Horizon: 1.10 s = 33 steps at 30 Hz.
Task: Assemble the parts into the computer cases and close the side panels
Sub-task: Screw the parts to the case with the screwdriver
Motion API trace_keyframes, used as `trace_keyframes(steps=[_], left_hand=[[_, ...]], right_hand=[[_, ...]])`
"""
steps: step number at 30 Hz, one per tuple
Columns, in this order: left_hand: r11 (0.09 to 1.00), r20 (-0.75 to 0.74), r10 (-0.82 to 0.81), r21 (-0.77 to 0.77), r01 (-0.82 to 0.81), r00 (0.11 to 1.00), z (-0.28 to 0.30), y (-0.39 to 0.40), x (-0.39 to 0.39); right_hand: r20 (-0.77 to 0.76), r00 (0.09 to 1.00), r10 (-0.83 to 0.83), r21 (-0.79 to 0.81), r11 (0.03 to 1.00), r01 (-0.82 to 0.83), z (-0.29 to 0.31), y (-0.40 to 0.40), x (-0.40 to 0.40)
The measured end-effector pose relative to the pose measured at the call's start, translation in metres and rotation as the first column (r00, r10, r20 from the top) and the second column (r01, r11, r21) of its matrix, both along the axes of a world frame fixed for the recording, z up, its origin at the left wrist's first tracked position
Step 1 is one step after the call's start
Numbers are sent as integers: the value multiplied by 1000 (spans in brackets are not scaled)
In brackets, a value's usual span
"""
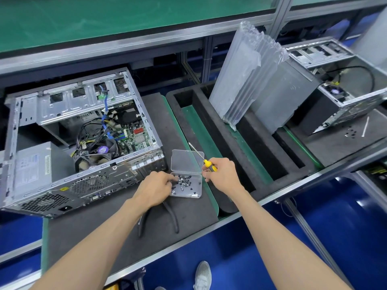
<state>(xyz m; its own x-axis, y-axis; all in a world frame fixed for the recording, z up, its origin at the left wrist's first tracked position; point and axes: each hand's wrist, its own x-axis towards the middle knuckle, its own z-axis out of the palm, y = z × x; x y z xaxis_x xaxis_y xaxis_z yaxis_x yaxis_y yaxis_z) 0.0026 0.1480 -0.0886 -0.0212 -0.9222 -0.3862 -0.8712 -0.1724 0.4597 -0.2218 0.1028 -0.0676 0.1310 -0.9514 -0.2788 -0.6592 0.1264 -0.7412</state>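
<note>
Screws (184, 184) in box (196, 192) under left hand (156, 188) | right hand (223, 174) grips screwdriver (210, 165)

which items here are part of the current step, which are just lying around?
In use:
- left hand picking in the clear screw box
- right hand holding the yellow screwdriver
- open computer case

Idle:
- black pliers
- air-cushion packaging
- second case with loose screws
</note>
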Motion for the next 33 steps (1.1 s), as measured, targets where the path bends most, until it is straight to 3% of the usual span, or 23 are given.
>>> trace_keyframes(steps=[3, 7, 15, 23, 33], left_hand=[[999, 14, -25, -43, 26, 1000, 3, 0, -3], [976, 163, -213, -12, 218, 963, 7, -4, -18], [952, 169, -298, -16, 305, 940, 4, -11, -29], [966, 215, -225, -78, 246, 950, -11, -20, -44], [953, 256, -109, -248, 174, 961, -23, -29, -61]], right_hand=[[-6, 1000, -8, -6, 1000, 8, -2, 0, -2], [0, 998, -57, -6, 998, 57, -4, -1, -7], [33, 984, -172, 2, 985, 172, -5, -5, -24], [32, 942, -334, 23, 943, 333, -5, -19, -49], [89, 912, -401, 61, 916, 397, -11, -37, -74]])
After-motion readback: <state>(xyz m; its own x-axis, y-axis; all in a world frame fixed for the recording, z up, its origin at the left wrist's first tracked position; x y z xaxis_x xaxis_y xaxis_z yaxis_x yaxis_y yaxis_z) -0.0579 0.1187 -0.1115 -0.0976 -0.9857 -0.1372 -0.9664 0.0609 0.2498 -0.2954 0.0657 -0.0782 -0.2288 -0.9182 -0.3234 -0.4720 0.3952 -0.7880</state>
